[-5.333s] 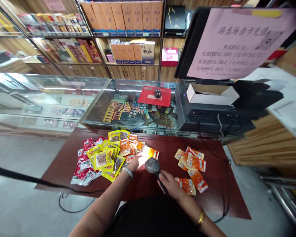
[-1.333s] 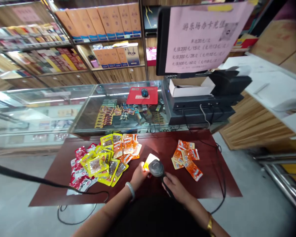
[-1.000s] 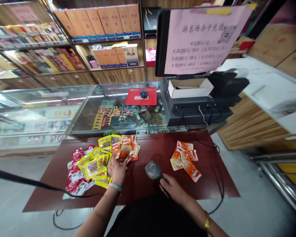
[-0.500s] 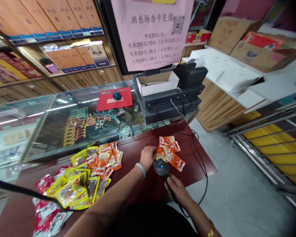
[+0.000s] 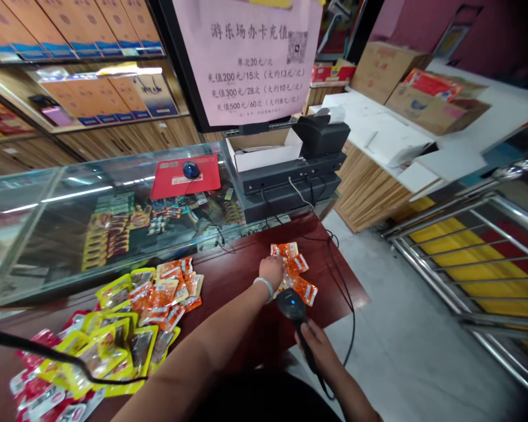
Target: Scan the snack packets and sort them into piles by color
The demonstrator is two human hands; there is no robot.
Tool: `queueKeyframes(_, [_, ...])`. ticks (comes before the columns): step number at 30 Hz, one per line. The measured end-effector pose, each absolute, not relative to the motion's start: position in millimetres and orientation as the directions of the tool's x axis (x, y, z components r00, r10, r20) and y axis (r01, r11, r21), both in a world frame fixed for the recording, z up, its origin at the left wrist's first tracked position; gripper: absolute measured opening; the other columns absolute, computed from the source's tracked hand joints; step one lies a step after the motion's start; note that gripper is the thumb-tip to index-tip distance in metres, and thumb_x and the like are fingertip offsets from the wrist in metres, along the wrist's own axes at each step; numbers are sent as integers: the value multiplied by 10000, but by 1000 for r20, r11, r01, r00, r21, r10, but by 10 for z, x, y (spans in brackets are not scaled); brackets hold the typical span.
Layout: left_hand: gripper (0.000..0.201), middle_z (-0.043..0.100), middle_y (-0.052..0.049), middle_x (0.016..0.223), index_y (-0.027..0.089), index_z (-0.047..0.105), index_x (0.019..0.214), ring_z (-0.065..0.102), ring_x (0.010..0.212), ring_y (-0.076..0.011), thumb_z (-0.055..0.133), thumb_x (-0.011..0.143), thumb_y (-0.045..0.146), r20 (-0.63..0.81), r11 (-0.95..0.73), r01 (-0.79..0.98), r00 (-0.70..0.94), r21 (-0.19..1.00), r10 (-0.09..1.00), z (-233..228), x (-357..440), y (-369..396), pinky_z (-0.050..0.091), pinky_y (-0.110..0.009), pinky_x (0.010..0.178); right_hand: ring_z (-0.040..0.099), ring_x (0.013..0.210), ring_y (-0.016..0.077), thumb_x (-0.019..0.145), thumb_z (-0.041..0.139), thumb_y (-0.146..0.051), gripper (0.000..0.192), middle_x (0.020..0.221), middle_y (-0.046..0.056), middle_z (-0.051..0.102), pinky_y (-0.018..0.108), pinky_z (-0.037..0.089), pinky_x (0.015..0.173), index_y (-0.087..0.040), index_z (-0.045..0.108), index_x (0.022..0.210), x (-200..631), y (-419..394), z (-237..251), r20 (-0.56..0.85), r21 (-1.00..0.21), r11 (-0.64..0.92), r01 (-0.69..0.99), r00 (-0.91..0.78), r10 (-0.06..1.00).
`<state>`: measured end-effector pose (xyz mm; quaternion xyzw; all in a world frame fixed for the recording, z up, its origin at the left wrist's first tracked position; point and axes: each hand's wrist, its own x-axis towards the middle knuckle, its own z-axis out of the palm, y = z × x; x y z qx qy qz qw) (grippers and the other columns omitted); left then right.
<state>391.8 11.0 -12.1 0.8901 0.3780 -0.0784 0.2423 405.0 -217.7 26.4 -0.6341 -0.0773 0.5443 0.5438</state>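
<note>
- Our left hand (image 5: 271,271) has crossed from the big mixed heap to the small pile of orange packets (image 5: 293,271). It now rests on that pile's near edge, palm down. We cannot tell whether the fingers pinch a packet or lie loose.
- Our right hand (image 5: 319,347) stays clenched round the handle of the barcode scanner (image 5: 291,303), whose head sits just right of our left wrist, touching the pile's near packet.
- The heap of yellow, red and orange packets (image 5: 127,328) lies well to the left of our left hand.
- We judge the packet scanned a moment ago has joined the orange pile on the dark red table (image 5: 242,275).
</note>
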Motion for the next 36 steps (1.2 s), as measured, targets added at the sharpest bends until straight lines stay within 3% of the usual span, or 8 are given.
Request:
queueKeyframes(5, [211,696,-62,875,187,614,1021,633,783,-171,553,831,258,-341,-195,682,567,705,749,-216,3493,226,451,-272,723,401,403,67,665,671,-727,622,506,-61,491,171,275,387,-173,607,941,3990,-2162,223,-611,-762,-392,-516,371,700])
queueKeyframes(8, [242,704,-67,884,166,625,960,641,769,-164,581,798,340,-348,150,397,493,906,797,-308,3079,293,477,-270,717,375,404,63,703,649,-714,607,507,-68,476,169,256,387,-172,586,970,3910,-2046,246,-579,-779,-410,-474,293,761])
queueKeyframes(11, [380,707,-76,876,146,631,950,644,737,-173,653,712,441,-362,344,121,412,931,836,-316,2615,322,498,-293,702,351,402,62,755,596,-710,574,513,-71,464,174,249,381,-173,577,957,3806,-1858,317,-532,-811,-433,-393,189,826])
queueKeyframes(17, [354,637,-21,638,123,670,949,510,517,-112,653,720,392,-245,209,220,151,953,958,-168,1797,240,413,-248,523,351,445,67,835,544,-655,492,569,-59,465,174,270,395,-177,568,950,3550,-1481,432,-432,-864,-437,-252,-76,899])
queueKeyframes(24, [553,682,-38,786,133,615,1088,617,691,-158,678,674,495,-300,311,78,-123,947,946,-55,984,190,505,-295,673,403,526,89,841,554,-635,485,639,-39,478,195,340,465,-169,613,964,3313,-1382,439,-380,-899,-411,-149,-200,903])
queueKeyframes(29, [669,570,-136,1278,185,458,1363,525,1186,-284,623,770,448,10,286,598,-441,749,898,172,535,207,415,-431,996,384,506,90,822,555,-660,500,614,-42,477,199,317,443,-170,600,917,3318,-1442,468,-398,-896,-424,-131,-189,898])
queueKeyframes(32, [749,388,-162,1463,190,348,1441,309,1378,-330,633,786,412,112,246,833,-342,495,933,213,698,187,282,-482,1102,379,499,91,806,549,-687,528,600,-48,461,196,298,429,-173,582,920,3359,-1526,433,-437,-878,-454,-152,-135,889])
queueKeyframes(36, [501,504,-130,1360,204,533,1289,422,1287,-299,605,823,373,65,-89,894,68,439,996,85,1395,136,317,-454,1082,401,504,96,786,541,-720,568,612,-39,490,199,293,432,-174,576,939,3439,-1690,369,-473,-864,-473,-170,-42,880])
